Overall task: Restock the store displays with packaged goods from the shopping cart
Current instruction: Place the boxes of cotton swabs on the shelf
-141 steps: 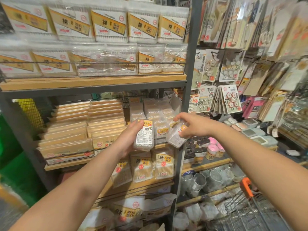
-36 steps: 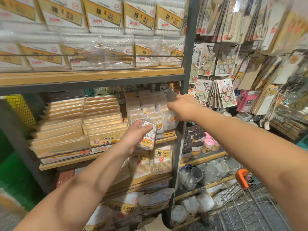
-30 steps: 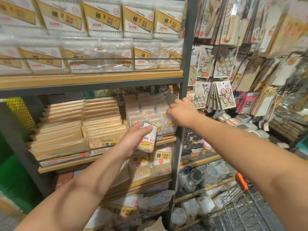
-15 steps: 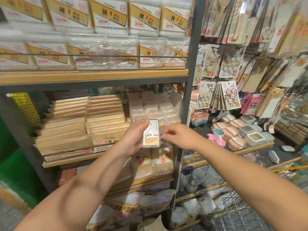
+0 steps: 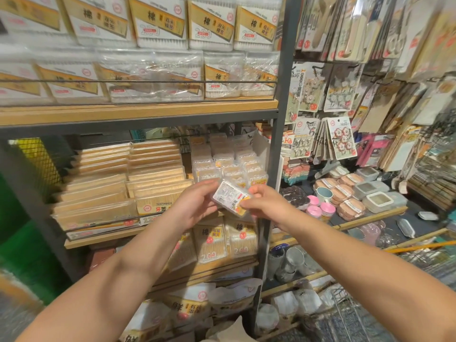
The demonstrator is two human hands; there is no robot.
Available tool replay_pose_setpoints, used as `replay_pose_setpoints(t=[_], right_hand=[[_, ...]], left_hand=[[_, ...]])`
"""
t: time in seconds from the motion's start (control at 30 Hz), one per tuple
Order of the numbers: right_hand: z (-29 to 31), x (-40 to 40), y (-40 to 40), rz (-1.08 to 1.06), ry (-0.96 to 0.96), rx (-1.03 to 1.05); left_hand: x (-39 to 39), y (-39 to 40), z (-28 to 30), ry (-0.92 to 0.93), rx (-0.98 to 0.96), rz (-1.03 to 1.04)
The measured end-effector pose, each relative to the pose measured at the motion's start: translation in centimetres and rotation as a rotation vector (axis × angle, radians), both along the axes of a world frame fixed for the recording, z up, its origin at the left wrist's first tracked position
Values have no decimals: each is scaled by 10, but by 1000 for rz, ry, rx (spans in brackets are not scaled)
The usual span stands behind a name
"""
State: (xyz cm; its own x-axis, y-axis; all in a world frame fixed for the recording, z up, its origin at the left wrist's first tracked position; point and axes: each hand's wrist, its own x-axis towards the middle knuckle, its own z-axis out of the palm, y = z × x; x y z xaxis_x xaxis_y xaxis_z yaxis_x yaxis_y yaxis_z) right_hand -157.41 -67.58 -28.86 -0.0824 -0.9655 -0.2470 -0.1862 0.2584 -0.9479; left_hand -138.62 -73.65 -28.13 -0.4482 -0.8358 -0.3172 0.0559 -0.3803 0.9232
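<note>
Both hands meet on one small clear packet (image 5: pixel 230 199) in front of the middle shelf. My left hand (image 5: pixel 195 206) holds it from the left side, fingers curled behind it and thumb along its upper edge. My right hand (image 5: pixel 262 202) pinches the lower right corner, where the yellow part of the label shows. The packet is tilted, its printed back turned up toward me, and it is in the air, not resting on anything.

Just behind it stands the stack of matching small packets (image 5: pixel 229 166) on the middle shelf (image 5: pixel 103 239), hard against the grey upright post (image 5: pixel 274 169). Left of that stack lie the flat toothpick boxes (image 5: pixel 155 186). Below hang the cotton swab bags (image 5: pixel 225 239), and on the upper shelf sit the large cotton swab boxes (image 5: pixel 158 23). Beyond the post, to the right, are pink-lidded jars (image 5: pixel 320 211) and hanging card packs (image 5: pixel 340 137). A corner of the wire shopping cart (image 5: pixel 350 314) shows at the lower right.

I judge this to be the handover before shelving: the packet passes between my hands to be set among its fellows. Next I would need one hand to let go, the packet turned level and label forward, then slid onto the front of the stack without toppling the rows behind.
</note>
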Motion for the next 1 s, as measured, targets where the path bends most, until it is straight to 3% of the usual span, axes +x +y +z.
replay_pose_setpoints(t=[0.17, 0.3, 0.4, 0.6, 1.0], right_hand=[[27, -9, -7, 29, 244, -148], [42, 5, -19, 148, 606, -256], [48, 22, -29, 227, 774, -309], [59, 42, -49, 333, 986, -363], [66, 55, -71, 451, 1200, -395]], left_hand=[[19, -13, 8, -89, 2, 42], [20, -18, 22, -85, -21, 78], [22, -22, 27, -132, -94, 103], [26, -25, 30, -184, -216, 174], [17, -26, 32, -118, -60, 89]])
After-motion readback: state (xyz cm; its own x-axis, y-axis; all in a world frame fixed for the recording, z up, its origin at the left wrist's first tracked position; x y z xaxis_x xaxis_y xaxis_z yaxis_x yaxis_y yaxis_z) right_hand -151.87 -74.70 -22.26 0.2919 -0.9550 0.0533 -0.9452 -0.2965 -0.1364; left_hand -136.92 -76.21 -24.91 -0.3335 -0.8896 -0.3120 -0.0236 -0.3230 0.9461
